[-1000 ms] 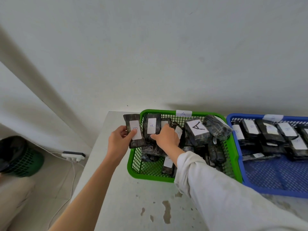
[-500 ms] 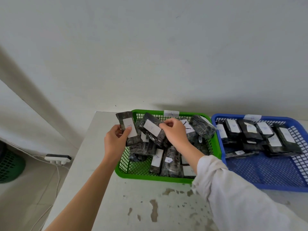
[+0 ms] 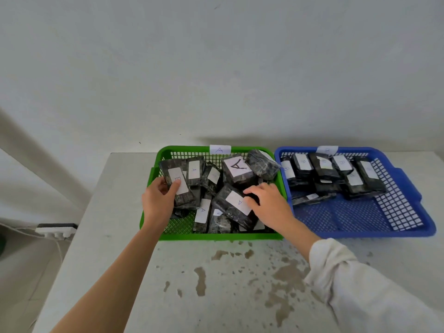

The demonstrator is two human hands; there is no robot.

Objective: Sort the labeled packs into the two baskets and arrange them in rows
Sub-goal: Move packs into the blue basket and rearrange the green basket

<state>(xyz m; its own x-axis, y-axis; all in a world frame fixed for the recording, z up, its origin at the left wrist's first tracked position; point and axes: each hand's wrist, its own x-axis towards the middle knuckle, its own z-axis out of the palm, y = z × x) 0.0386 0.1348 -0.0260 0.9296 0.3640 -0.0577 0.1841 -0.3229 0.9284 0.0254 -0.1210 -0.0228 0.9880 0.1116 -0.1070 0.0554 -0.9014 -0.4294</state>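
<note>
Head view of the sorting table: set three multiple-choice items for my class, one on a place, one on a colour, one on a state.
1. Where does the blue basket stand from the green basket?
A. on its right
B. on its left
C. inside it

2. The sleeve on the right arm is
A. red
B. black
C. white

3. The left hand
A. hangs empty
B. grips a pack
C. holds a pen

Answers: A, the blue one lies on the person's right side; C, the cuff and cloth are white; B, thumb and fingers curl round the pack at the green basket's left rim.
</note>
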